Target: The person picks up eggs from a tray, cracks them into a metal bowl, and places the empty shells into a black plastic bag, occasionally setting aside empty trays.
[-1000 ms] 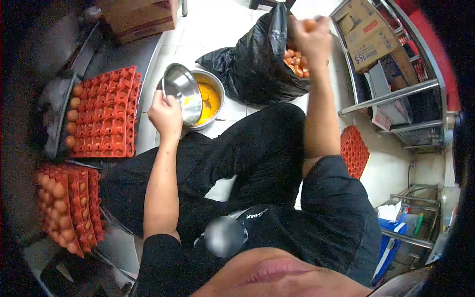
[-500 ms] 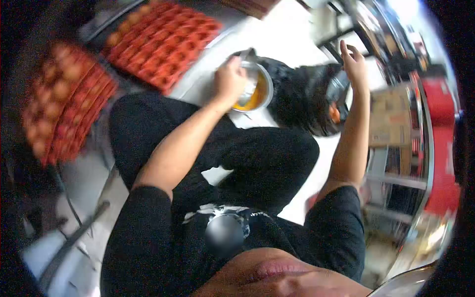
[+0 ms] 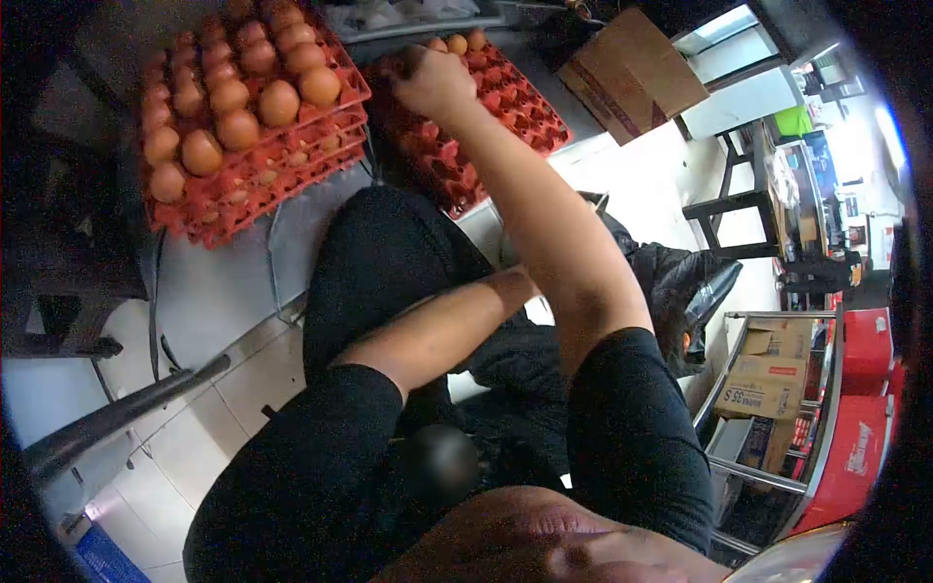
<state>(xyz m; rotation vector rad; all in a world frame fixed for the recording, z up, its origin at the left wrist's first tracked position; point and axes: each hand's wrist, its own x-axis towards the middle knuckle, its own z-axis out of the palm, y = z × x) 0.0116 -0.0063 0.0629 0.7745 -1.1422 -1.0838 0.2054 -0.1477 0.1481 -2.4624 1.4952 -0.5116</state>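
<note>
Right hand (image 3: 437, 85) at the red tray (image 3: 520, 109), fingers curled; can't tell if pinching anything. Left hand hidden by right forearm (image 3: 544, 199), can't tell. Eggs (image 3: 457, 44) along tray's far edge. Best: light pinch, straight lift.

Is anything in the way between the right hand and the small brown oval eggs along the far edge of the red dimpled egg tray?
Nothing visible: the right hand is over the red dimpled egg tray, close beside the brown oval eggs. What lies beneath its fingers is hidden.
</note>
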